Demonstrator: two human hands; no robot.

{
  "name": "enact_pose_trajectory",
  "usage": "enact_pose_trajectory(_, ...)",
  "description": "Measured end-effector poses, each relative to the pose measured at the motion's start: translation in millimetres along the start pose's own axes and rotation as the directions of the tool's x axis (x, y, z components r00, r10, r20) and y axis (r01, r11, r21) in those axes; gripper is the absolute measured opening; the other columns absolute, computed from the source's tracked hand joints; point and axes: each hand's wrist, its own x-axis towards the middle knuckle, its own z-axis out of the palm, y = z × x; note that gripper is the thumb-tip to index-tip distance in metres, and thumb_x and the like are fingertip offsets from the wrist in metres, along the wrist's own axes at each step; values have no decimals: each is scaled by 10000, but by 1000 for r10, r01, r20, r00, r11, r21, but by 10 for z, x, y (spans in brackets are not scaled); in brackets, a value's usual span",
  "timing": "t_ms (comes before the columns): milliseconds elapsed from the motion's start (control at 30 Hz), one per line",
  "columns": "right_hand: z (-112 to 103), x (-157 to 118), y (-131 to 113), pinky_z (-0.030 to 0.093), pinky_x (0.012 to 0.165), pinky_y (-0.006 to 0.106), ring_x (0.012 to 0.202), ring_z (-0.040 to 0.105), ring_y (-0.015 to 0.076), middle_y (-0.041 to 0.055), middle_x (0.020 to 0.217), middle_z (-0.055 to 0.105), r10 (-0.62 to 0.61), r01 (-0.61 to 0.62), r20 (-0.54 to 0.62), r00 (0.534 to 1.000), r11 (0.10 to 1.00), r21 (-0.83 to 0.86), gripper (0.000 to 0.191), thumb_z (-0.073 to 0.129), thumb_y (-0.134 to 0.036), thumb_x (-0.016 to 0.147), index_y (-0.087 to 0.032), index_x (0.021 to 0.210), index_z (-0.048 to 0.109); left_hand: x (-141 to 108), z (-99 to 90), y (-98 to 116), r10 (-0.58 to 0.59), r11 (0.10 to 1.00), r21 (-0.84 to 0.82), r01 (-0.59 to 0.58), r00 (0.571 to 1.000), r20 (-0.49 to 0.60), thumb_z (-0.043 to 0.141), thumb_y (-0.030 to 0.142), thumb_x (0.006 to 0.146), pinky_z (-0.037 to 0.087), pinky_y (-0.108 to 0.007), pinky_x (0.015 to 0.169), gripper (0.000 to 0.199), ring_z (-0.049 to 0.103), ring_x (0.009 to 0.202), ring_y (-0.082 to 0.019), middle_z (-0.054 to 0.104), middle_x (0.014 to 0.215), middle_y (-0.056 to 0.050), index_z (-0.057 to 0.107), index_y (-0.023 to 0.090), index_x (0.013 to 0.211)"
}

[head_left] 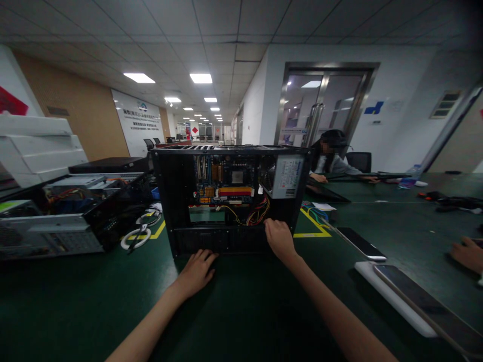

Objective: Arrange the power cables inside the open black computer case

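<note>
An open black computer case (204,241) stands upright on the green table (226,306) in front of me. Inside it are a motherboard (222,176) with red and yellow memory slots, a silver power supply (289,176) at the upper right and a bundle of coloured cables (258,213). My left hand (198,271) lies on the table at the case's lower front edge, fingers spread. My right hand (279,239) is at the lower right of the case, its fingers curled at the panel's edge; what they grip, if anything, is hidden.
Opened computer cases (68,231) and white coiled cables (136,239) lie at the left. Phones (360,244) and a white slab-like object (392,296) lie at the right. A person (332,158) sits across the table; another person's hand (468,254) is at the right edge.
</note>
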Motion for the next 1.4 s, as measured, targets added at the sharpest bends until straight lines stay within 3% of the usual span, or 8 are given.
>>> enact_pose_trajectory(267, 38, -80, 15, 251, 720, 292, 751, 427, 175, 79, 761, 529, -66, 66, -78, 995, 998, -4, 297, 231, -183, 858, -146, 807, 521, 1, 17, -18, -1, 1000, 4, 1, 1000, 4, 395, 268, 787, 322, -384, 864, 400, 374, 1052, -218, 416, 1141, -48, 341, 263, 1184)
enact_pose_trajectory(667, -68, -6, 18, 257, 687, 277, 748, 454, 165, 69, 747, 553, -72, 72, 43, 996, 997, 14, 277, 255, -223, 859, -162, 772, 511, -1, 39, -24, 1, 1000, 8, -1, 1000, -8, 394, 254, 782, 317, -376, 871, 397, 372, 1050, -214, 422, 1133, -44, 346, 263, 1176)
enact_pose_trajectory(933, -238, 362, -168, 293, 695, 230, 776, 502, 144, 57, 829, 577, -77, -2, 222, 972, 942, 336, 187, 345, -241, 833, -180, 811, 520, 8, 34, -28, 11, 1000, 10, -11, 1000, -10, 397, 257, 781, 322, -374, 856, 406, 379, 1040, -214, 424, 1132, -47, 339, 263, 1182)
enact_pose_trajectory(1033, -190, 558, -267, 310, 667, 218, 726, 518, 141, 43, 758, 581, -150, -2, 268, 952, 869, 494, 147, 400, -209, 801, -181, 774, 542, 8, 32, -28, 7, 1000, 16, -7, 1000, -2, 399, 263, 782, 322, -373, 856, 403, 376, 1046, -215, 421, 1134, -49, 338, 262, 1181)
enact_pose_trajectory(1167, -7, 805, -383, 334, 644, 201, 687, 529, 128, 31, 705, 586, -232, 37, 270, 935, 818, 573, 164, 419, -119, 762, -169, 702, 564, -1, 22, -21, 17, 1000, 11, -17, 1000, -10, 397, 257, 786, 320, -370, 862, 391, 375, 1050, -214, 417, 1136, -49, 343, 261, 1173)
enact_pose_trajectory(1267, 135, 960, -469, 357, 587, 187, 599, 531, 107, 28, 656, 589, -289, 28, 382, 878, 827, 561, 161, 431, -96, 739, -145, 688, 576, 1, 26, -26, 15, 1000, 11, -15, 1000, -7, 399, 249, 784, 321, -372, 864, 393, 378, 1048, -215, 416, 1136, -48, 344, 260, 1173)
enact_pose_trajectory(1400, 240, 1111, -575, 377, 495, 179, 496, 517, 84, 19, 639, 598, -283, -84, 643, 711, 874, 478, 153, 448, -169, 741, -125, 730, 594, 13, 44, -43, -2, 1000, 21, 1, 1000, 10, 412, 239, 770, 322, -378, 867, 405, 377, 1047, -220, 419, 1130, -48, 351, 255, 1170)
